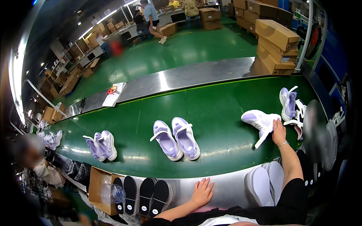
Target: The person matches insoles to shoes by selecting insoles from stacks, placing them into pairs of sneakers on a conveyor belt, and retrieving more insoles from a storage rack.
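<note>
At the right of the green conveyor belt [222,101], my right hand [279,132] grips the heel end of a white and lavender sneaker [258,119]. That shoe lies tilted on its side, its strap hanging toward me. My left hand [203,191] rests flat on the metal ledge [226,186], fingers spread, holding nothing. Between my hands, farther in, a pair of matching sneakers [175,139] stands upright with toes pointing away. Another pair [102,145] sits to the left. Beyond my right hand are one more lavender sneaker [288,103] and a black-and-white shoe [299,115].
Black insoles [145,196] and grey insoles [260,184] lie along the ledge. An open cardboard box [100,184] holds clear plastic. Across the belt are stacked cartons [277,47] and paper [114,96] with red scissors on it. People work at far benches; another person is at left.
</note>
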Tool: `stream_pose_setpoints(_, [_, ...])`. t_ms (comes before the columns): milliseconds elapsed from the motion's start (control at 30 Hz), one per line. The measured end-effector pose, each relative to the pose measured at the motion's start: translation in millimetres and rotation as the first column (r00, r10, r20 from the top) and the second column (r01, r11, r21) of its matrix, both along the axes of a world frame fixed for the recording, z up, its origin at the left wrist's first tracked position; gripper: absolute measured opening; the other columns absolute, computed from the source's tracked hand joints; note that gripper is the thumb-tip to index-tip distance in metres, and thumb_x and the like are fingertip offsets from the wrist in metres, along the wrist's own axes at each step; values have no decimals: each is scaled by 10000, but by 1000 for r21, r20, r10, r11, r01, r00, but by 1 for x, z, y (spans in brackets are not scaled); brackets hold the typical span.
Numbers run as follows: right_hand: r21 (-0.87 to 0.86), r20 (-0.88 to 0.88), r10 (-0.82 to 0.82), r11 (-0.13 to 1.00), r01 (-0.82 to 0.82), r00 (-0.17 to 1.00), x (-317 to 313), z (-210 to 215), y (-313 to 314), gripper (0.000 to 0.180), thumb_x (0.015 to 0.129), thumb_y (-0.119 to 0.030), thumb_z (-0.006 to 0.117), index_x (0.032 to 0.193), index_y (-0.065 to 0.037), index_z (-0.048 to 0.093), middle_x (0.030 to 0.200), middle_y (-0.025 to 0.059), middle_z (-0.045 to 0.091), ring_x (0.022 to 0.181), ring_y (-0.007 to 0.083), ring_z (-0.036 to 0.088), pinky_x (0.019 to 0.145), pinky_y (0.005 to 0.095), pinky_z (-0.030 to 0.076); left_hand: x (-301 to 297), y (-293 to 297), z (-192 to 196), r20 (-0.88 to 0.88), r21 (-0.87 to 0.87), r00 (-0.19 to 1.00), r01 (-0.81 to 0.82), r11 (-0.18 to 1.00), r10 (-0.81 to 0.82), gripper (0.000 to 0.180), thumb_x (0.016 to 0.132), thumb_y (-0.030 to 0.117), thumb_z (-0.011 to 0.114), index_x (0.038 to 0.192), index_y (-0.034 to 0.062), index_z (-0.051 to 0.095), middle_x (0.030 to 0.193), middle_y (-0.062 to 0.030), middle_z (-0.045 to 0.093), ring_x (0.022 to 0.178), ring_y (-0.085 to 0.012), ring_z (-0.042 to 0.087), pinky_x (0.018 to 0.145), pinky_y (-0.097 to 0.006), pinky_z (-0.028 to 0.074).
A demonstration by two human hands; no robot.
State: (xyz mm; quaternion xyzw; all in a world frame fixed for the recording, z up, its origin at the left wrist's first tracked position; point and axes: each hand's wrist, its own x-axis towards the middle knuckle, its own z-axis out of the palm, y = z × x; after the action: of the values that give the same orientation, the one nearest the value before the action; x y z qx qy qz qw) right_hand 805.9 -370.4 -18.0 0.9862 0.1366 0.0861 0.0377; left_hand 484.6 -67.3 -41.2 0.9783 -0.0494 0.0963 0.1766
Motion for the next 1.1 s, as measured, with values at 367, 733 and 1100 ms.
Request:
stream_pose_setpoints(367, [82,83,-381,924,375,921,125,-21,-40,257,652,-237,589,851,-74,599,1049,156,491,1045,285,403,863,447,270,7,0,3,-72,35,997,-15,999,18,356,708,270,534,1032,125,502,1116,-91,444,1052,-234,391,863,-402,271])
stream_pose_setpoints(733, [1,-245,-32,999,33,969,67,47,30,238,568,-195,499,689,-20,606,780,187,582,767,324,555,711,412,389,-8,-9,-15,-77,-6,996,-38,999,38,371,717,266,519,1062,132,489,1155,-104,416,1084,-247,367,889,-418,250])
stream_pose_setpoints(1100, [83,-315,394,918,-388,863,-180,121,173,260,633,-275,528,603,-23,582,663,144,558,634,293,538,666,410,362,8,-21,65,-74,-772,953,-241,588,293,924,645,473,605,1261,1,103,1262,-290,117,1171,-401,169,956,-440,164])
